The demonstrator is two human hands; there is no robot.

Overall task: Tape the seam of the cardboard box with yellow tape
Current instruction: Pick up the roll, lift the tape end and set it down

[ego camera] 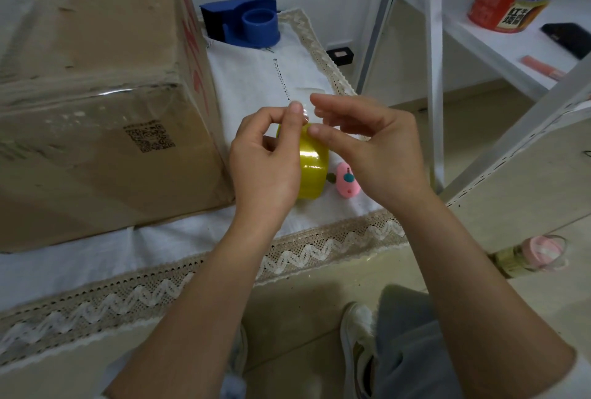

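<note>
We grip the yellow tape roll (pixel 315 163) in our left hand (pixel 267 163); our right hand (pixel 372 149) pinches its loose end, the cardboard box (pixel 96 95) just left of both.

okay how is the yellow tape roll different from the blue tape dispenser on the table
The yellow translucent tape roll is held up on edge in the left hand, near the table's front; the blue plastic tape dispenser rests untouched on the white cloth further back, beside the brown cardboard box. The roll is a glossy ring; the dispenser is matte, blocky, with an empty hub. Both are taping gear.
</note>
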